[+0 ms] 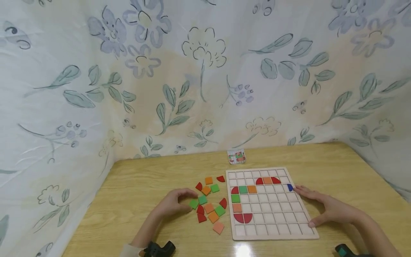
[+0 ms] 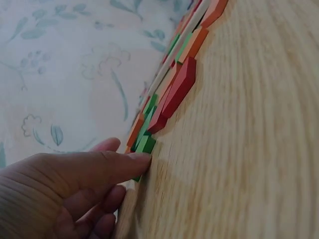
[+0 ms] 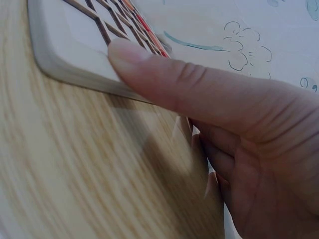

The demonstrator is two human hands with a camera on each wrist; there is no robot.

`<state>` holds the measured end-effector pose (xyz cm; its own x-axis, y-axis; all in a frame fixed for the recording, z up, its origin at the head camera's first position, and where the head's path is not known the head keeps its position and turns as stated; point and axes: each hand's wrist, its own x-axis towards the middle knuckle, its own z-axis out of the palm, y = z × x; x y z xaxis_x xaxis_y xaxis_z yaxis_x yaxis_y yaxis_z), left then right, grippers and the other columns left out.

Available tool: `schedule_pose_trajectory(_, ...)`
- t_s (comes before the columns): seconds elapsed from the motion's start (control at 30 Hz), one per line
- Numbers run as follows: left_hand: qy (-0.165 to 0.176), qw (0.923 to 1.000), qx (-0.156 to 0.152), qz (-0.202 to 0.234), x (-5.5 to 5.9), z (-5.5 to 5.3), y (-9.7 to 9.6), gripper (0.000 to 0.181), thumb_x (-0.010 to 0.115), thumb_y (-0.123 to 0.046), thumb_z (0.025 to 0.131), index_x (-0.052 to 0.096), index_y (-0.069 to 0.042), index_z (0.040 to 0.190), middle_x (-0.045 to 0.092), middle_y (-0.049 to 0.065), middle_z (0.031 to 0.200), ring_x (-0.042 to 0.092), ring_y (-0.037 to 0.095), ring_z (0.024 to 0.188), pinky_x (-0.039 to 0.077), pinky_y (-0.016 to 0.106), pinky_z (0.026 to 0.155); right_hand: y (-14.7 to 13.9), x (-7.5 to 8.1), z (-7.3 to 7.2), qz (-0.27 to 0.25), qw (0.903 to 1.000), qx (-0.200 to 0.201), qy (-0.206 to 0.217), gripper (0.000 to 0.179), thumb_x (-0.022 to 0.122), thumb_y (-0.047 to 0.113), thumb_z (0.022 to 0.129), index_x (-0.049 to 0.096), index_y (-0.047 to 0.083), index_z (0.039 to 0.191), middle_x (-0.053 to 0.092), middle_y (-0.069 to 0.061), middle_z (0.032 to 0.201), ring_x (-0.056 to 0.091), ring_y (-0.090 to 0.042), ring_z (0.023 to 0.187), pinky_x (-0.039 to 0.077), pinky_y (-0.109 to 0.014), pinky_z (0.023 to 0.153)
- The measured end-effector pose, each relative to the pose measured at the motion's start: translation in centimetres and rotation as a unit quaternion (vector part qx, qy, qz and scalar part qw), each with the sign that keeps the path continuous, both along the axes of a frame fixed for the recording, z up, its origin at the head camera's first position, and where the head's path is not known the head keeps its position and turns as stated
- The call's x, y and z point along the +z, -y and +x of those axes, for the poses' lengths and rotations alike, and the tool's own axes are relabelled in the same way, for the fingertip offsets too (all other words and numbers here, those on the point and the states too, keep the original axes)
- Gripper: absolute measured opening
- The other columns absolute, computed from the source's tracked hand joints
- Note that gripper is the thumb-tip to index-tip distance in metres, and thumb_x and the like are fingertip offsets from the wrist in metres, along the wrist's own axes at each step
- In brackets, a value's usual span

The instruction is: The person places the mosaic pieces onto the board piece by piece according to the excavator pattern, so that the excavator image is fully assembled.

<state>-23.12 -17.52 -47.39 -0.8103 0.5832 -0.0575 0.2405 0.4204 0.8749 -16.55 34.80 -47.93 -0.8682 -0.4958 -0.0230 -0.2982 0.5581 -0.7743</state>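
Curving round a green tile [image 1: 193, 203] at the left of the scattered pieces [image 1: 219, 210], my left hand [image 1: 174, 203] shows in the head view with the thumb on its near side and the forefinger arched over towards its far side. Those loose squares and red wedges lie on the wooden table [image 1: 138, 185], between that hand and the gridded board [image 1: 276, 208]. My right hand [image 1: 324, 205] is spread along the board's right edge, fingers loose and grasping nothing, the fingertips just beside a blue piece [image 1: 290, 187] in the last column. On the grid, coloured pieces fill some squares: red, orange and red in the second row, and a run of others along the third row and down the left column. A small printed card [image 1: 236, 156] lies beyond the board, near the floral cloth [image 1: 154, 89]. From my left wrist, I see my thumb tip touching the green tile, the other fingers bent behind it; I cannot tell whether they are closed on it in a full pinch. From my right wrist, my thumb rests straight across the board's rim near a corner, while my other fingers are partly hidden behind it.
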Motion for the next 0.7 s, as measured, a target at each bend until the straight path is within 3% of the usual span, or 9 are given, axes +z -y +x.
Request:
schedule_pose_trajectory(0.03, 0.003, 1.0, 0.002, -0.001, -0.01, 0.1, -0.11, 0.035, 0.072, -0.006, 0.076, 0.065, -0.012, 0.109, 0.064, 0.001, 0.111, 0.057, 0.017, 0.109, 0.042, 0.023, 0.091, 0.0, -0.06, 0.08, -0.001, 1.0, -0.002, 0.002, 0.088, 0.077, 0.025, 0.071, 0.031, 0.014, 0.145, 0.015, 0.021, 0.148, 0.007, 0.029, 0.118, 0.005, -0.002, 0.095)
schedule_pose_trajectory(0.07, 0.005, 1.0, 0.004, -0.003, -0.03, 0.18, -0.21, 0.033, 0.072, -0.006, 0.076, 0.065, -0.013, 0.108, 0.064, 0.0, 0.11, 0.057, 0.017, 0.108, 0.043, 0.023, 0.091, 0.01, -0.06, 0.19, 0.0, 1.0, -0.004, 0.005, 0.088, 0.077, 0.026, 0.071, 0.031, 0.014, 0.145, 0.016, 0.019, 0.149, 0.007, 0.029, 0.118, 0.005, -0.013, 0.104)
schedule_pose_trajectory(0.1, 0.008, 0.9999, 0.006, -0.004, -0.02, 0.29, -0.3, 0.032, 0.073, -0.006, 0.076, 0.065, -0.013, 0.106, 0.064, 0.0, 0.109, 0.057, 0.017, 0.107, 0.043, 0.022, 0.09, 0.0, -0.11, 0.27, 0.0, 0.9999, -0.007, 0.007, 0.088, 0.077, 0.026, 0.07, 0.031, 0.015, 0.144, 0.017, 0.016, 0.15, 0.007, 0.029, 0.118, 0.006, -0.004, 0.095)
schedule_pose_trajectory(0.23, 0.012, 0.9999, 0.004, -0.004, 0.01, 0.49, -0.54, 0.033, 0.074, -0.008, 0.075, 0.066, -0.015, 0.106, 0.064, -0.002, 0.11, 0.055, 0.017, 0.11, 0.041, 0.023, 0.092, 0.04, -0.11, 0.47, 0.001, 0.9999, -0.012, 0.01, 0.087, 0.077, 0.026, 0.071, 0.032, 0.016, 0.144, 0.02, 0.007, 0.152, 0.01, 0.029, 0.117, 0.01, -0.005, 0.094)
schedule_pose_trajectory(0.3, 0.01, 0.9999, 0.004, -0.002, 0.01, 0.5, -0.53, 0.034, 0.075, -0.01, 0.075, 0.066, -0.016, 0.108, 0.064, -0.002, 0.111, 0.054, 0.018, 0.112, 0.041, 0.024, 0.093, 0.04, -0.09, 0.47, 0.005, 0.9999, -0.01, 0.008, 0.087, 0.077, 0.026, 0.071, 0.032, 0.016, 0.144, 0.02, 0.007, 0.152, 0.01, 0.029, 0.117, 0.012, 0.0, 0.085)
schedule_pose_trajectory(0.4, 0.003, 1.0, 0.0, 0.0, 0.0, 0.41, -0.38, 0.035, 0.075, -0.013, 0.075, 0.066, -0.017, 0.108, 0.064, -0.003, 0.111, 0.054, 0.019, 0.112, 0.041, 0.025, 0.094, 0.03, 0.08, 0.4, 0.026, 0.9996, -0.011, 0.001, 0.087, 0.077, 0.028, 0.071, 0.032, 0.017, 0.144, 0.019, 0.014, 0.15, 0.01, 0.029, 0.117, 0.02, -0.006, 0.089)
schedule_pose_trajectory(0.5, -0.005, 1.0, -0.004, -0.004, 0.0, 0.3, -0.14, 0.035, 0.075, -0.015, 0.076, 0.065, -0.017, 0.11, 0.064, -0.004, 0.111, 0.054, 0.017, 0.112, 0.041, 0.025, 0.095, 0.02, 0.26, 0.24, 0.04, 0.9992, -0.007, -0.003, 0.088, 0.077, 0.028, 0.071, 0.031, 0.017, 0.145, 0.017, 0.022, 0.146, 0.008, 0.03, 0.115, 0.031, -0.031, 0.098)
schedule_pose_trajectory(0.6, -0.009, 0.9999, -0.008, -0.009, 0.02, 0.23, 0.04, 0.037, 0.074, -0.017, 0.078, 0.064, -0.017, 0.113, 0.064, -0.004, 0.112, 0.055, 0.016, 0.112, 0.041, 0.023, 0.095, 0.01, 0.37, 0.04, 0.04, 0.9992, 0.0, -0.003, 0.088, 0.077, 0.026, 0.072, 0.03, 0.016, 0.145, 0.014, 0.029, 0.142, 0.007, 0.031, 0.114, 0.029, -0.062, 0.092)
schedule_pose_trajectory(0.7, -0.011, 0.9999, -0.006, -0.007, 0.04, 0.21, 0.08, 0.038, 0.073, -0.016, 0.078, 0.063, -0.016, 0.115, 0.064, -0.003, 0.113, 0.057, 0.016, 0.11, 0.042, 0.023, 0.093, -0.04, 0.49, -0.11, 0.032, 0.9995, 0.005, -0.001, 0.088, 0.077, 0.023, 0.072, 0.029, 0.015, 0.145, 0.013, 0.033, 0.14, 0.006, 0.031, 0.114, 0.023, -0.072, 0.085)
